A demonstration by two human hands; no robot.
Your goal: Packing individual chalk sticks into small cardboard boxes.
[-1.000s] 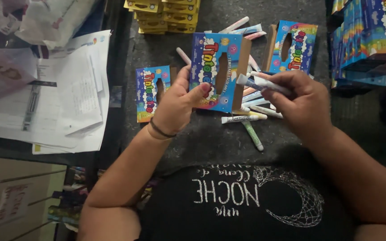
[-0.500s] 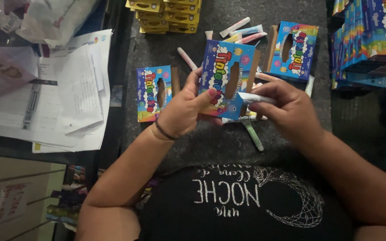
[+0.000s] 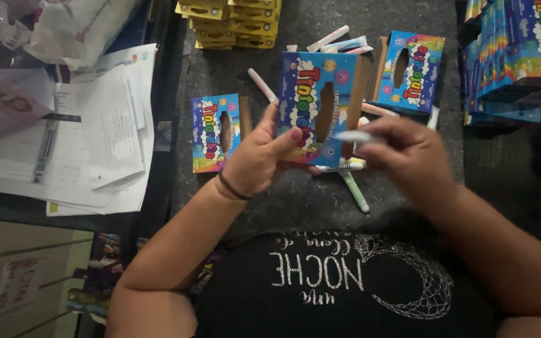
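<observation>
Head view: left hand (image 3: 258,156) fingers grip an open blue box (image 3: 317,106); right hand (image 3: 408,153) fingers pinch a white tube (image 3: 353,136) at its mouth.

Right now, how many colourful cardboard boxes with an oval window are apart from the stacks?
3. One blue rainbow-printed cardboard box is held in the left hand; one lies left of it; one stands at upper right. Others may be hidden.

Papers: white sheets (image 3: 104,134) lying spread at the left.
Yellow boxes (image 3: 233,22): sitting stacked at the top.
Blue cartons (image 3: 511,50): standing piled at the right.
</observation>
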